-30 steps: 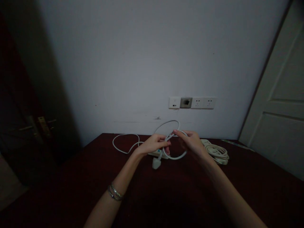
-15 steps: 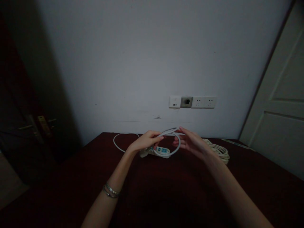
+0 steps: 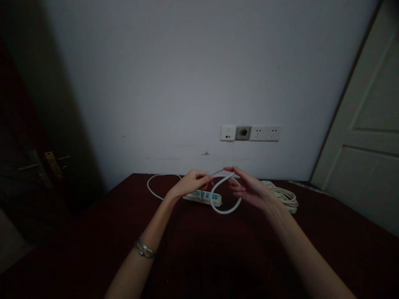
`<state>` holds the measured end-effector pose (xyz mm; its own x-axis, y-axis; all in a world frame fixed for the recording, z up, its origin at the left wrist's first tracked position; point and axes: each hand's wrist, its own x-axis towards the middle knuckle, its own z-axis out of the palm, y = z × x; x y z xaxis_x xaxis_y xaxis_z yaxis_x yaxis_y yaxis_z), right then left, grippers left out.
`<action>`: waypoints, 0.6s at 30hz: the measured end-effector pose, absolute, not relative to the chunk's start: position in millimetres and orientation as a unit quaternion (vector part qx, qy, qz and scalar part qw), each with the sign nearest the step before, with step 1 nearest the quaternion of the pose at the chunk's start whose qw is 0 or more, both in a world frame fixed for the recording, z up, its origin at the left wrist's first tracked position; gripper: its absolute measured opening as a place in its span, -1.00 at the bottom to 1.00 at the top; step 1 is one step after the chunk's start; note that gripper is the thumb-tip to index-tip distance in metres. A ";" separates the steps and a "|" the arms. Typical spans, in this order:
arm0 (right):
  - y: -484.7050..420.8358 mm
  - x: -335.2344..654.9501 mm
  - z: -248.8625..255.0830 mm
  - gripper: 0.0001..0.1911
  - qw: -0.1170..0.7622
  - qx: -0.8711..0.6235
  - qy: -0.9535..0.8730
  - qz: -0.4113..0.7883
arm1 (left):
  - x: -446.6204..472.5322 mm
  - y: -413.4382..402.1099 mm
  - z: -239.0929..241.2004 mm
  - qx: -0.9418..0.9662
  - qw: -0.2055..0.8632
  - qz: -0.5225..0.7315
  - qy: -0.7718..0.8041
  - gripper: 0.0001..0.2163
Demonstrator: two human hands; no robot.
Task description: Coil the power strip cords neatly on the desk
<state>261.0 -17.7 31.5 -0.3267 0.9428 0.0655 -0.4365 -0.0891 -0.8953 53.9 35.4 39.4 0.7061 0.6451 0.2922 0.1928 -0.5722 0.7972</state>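
A pale power cord (image 3: pixel 226 212) hangs in a loop between my two hands, above the dark red tabletop. My left hand (image 3: pixel 195 182) pinches a stretch of the cord between thumb and fingers. On the other side, my right hand (image 3: pixel 249 189) grips the top of the loop with its fingertips. Behind and just below the hands lies a white power strip (image 3: pixel 207 197) with blue sockets, partly covered by the cord and my left hand. More of the cord curves over the table to the left of my left hand.
A second power strip with a coiled cord (image 3: pixel 288 197) lies right of my right hand. Wall sockets (image 3: pixel 264 133) are set in the wall behind the tabletop (image 3: pixel 193 249). A dark door with a handle (image 3: pixel 28 167) stands left, a pale door (image 3: pixel 368 137) right.
The cord loop has passed from my left hand's side to my right hand, which has closed on it. The loop now hangs further right and lower.
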 end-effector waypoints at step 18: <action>-15.9 237.8 28.4 -0.50 0.640 -0.360 -0.519 0.437 | 60.3 13.6 45.0 0.875 0.334 0.225 0.269 -0.77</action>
